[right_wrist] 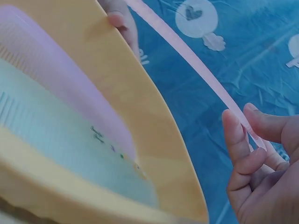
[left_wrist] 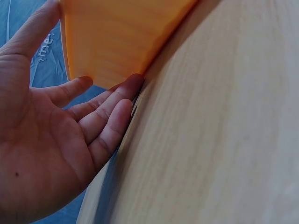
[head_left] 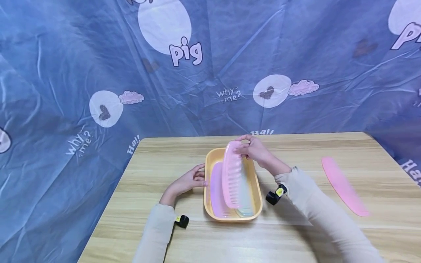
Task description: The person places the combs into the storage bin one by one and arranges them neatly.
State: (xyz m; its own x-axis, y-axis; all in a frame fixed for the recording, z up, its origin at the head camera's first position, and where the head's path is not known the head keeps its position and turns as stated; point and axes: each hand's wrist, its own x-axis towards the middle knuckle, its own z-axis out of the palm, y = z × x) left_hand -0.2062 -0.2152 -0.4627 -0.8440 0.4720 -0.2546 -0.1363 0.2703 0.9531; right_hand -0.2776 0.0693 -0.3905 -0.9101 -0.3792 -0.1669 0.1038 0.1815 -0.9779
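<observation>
A pink comb (head_left: pixel 231 175) is pinched near its upper end between the thumb and fingers of my right hand (head_left: pixel 255 149). It hangs over a yellow plastic basket (head_left: pixel 257 182), its teeth facing right in the head view. Inside the basket lie a purple comb (head_left: pixel 217 190) and a pale green comb (right_wrist: pixel 70 126) with small printed marks. My left hand (head_left: pixel 189 180) holds the basket's left side, the thumb over the rim and the fingers (left_wrist: pixel 105 112) against the outer wall.
Another pink comb (head_left: pixel 343 186) lies on the wooden table (head_left: pixel 164 157) to the right, beyond my right forearm. A blue printed cloth (head_left: pixel 210 73) hangs behind the table.
</observation>
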